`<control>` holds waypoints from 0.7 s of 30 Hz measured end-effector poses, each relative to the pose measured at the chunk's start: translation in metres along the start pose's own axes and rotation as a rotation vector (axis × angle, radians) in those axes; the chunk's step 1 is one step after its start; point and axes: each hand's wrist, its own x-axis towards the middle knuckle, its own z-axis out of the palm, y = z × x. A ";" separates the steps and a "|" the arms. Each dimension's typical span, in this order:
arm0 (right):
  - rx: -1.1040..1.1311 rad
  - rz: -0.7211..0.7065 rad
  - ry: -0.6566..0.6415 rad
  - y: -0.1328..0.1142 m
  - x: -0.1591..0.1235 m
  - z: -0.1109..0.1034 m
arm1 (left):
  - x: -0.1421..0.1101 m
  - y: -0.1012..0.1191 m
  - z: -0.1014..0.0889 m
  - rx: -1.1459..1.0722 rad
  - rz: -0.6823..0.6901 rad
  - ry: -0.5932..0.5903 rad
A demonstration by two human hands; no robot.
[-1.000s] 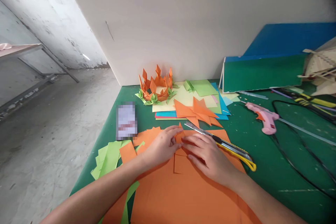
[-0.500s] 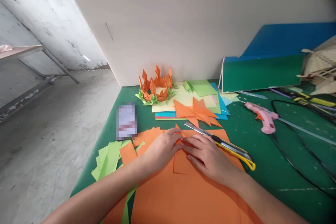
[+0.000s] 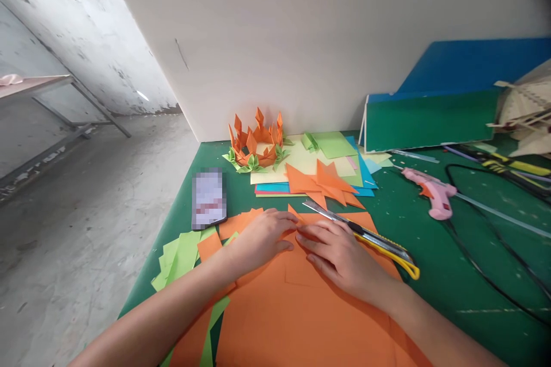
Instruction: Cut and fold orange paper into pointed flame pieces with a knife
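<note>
A folded orange paper piece (image 3: 293,213) lies between my hands, its pointed tip showing past my fingers. My left hand (image 3: 267,236) has its fingertips closed on the left side of this piece, with the thumb bent below. From the right, the curved fingers of my right hand (image 3: 333,248) press on the same piece; they cover most of it. Beneath both hands spreads a large orange paper sheet (image 3: 310,327). A yellow utility knife (image 3: 379,243), its blade out, lies just beyond my right hand.
Behind are an orange paper crown (image 3: 260,155) with green leaves and orange folded points (image 3: 321,183) on coloured sheets. A phone (image 3: 209,199) and green paper strips (image 3: 181,258) lie left. A pink glue gun (image 3: 434,192) with its black cord lies right, near a green board (image 3: 430,120).
My left thumb has shifted slightly, widening the gap to my right hand. The creased lower edge of the orange paper looks flatter. My right hand stays nearly still.
</note>
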 end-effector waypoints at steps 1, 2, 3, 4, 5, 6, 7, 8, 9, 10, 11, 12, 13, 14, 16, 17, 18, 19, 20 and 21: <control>0.000 -0.001 -0.001 0.000 0.000 0.000 | 0.000 0.000 -0.001 0.000 0.002 -0.004; -0.001 -0.001 -0.005 0.000 0.000 0.000 | -0.001 -0.001 -0.002 -0.006 0.001 -0.018; -0.004 0.000 -0.008 0.000 0.000 0.000 | -0.002 -0.001 -0.004 -0.018 0.003 -0.039; -0.007 0.000 -0.011 0.000 0.000 0.000 | -0.003 -0.002 -0.005 -0.033 0.006 -0.064; -0.009 0.001 -0.014 0.000 0.000 0.000 | -0.004 -0.002 -0.007 -0.048 0.009 -0.087; -0.011 0.003 -0.017 -0.001 0.000 0.000 | -0.004 -0.003 -0.008 -0.061 0.009 -0.109; -0.011 0.004 -0.021 -0.001 0.000 0.000 | -0.005 -0.003 -0.009 -0.070 0.008 -0.125; -0.008 0.003 -0.023 -0.001 0.000 0.000 | -0.005 -0.003 -0.010 -0.076 0.004 -0.133; -0.005 0.001 -0.024 -0.001 0.000 0.000 | -0.006 -0.003 -0.011 -0.079 -0.001 -0.134; -0.001 -0.002 -0.023 -0.001 0.000 0.000 | -0.006 -0.003 -0.011 -0.082 -0.004 -0.130; 0.004 -0.006 -0.019 -0.001 0.000 0.000 | -0.006 -0.003 -0.011 -0.085 -0.004 -0.124; 0.007 -0.010 -0.011 0.000 0.000 -0.001 | -0.006 -0.003 -0.010 -0.090 -0.002 -0.118; 0.008 -0.014 -0.003 0.000 0.000 -0.001 | -0.006 -0.003 -0.010 -0.096 -0.001 -0.113; 0.010 -0.016 0.003 0.000 0.000 -0.001 | -0.006 -0.003 -0.009 -0.102 0.001 -0.111; 0.013 -0.020 0.008 0.000 0.000 0.000 | -0.006 -0.004 -0.009 -0.110 0.003 -0.112; 0.017 -0.022 0.009 0.001 0.000 0.000 | -0.006 -0.005 -0.008 -0.114 0.005 -0.113; 0.021 -0.024 0.010 0.001 0.000 0.000 | -0.006 -0.005 -0.008 -0.118 0.006 -0.111; 0.026 -0.025 0.007 0.001 0.000 0.000 | -0.006 -0.006 -0.008 -0.122 0.008 -0.108; 0.029 -0.026 0.004 0.002 0.000 0.001 | -0.006 -0.006 -0.008 -0.126 0.009 -0.106; 0.031 -0.028 -0.001 0.002 0.000 0.001 | -0.006 -0.006 -0.007 -0.131 0.010 -0.103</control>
